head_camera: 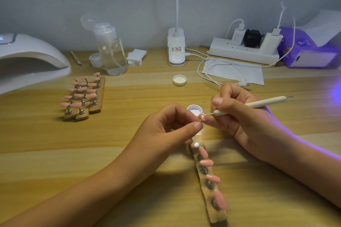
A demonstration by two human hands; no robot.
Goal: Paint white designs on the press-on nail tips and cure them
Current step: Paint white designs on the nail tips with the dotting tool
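Hands at work over a wooden table, seen from above. My left hand pinches the small stand of one pink nail tip between thumb and forefinger and holds it raised at the centre of the field. My right hand grips a white dotting pen in a writing hold, the shaft running out toward 3 o'clock. Its fine metal point lies against the held nail tip or just short of it; I cannot tell which.

An open pot of white gel sits just behind the held tip, at 11 o'clock from it. Its lid lies inner face up, farther off at 12 o'clock.

A wooden holder strip runs from beneath my left hand toward 5 o'clock. It carries four pink tips on metal mounts, and one bare mount at its upper end.

Three more wooden holders filled with pink tips stand close together at 9 o'clock. A white curing lamp stands at 10 o'clock, well apart from my hands. A clear pump bottle and a stack of cotton pads stand at 11 o'clock, and a desk lamp base at 12 o'clock. A power strip with plugged chargers sits at 1 o'clock. Violet light falls from 3 o'clock onto my right forearm.
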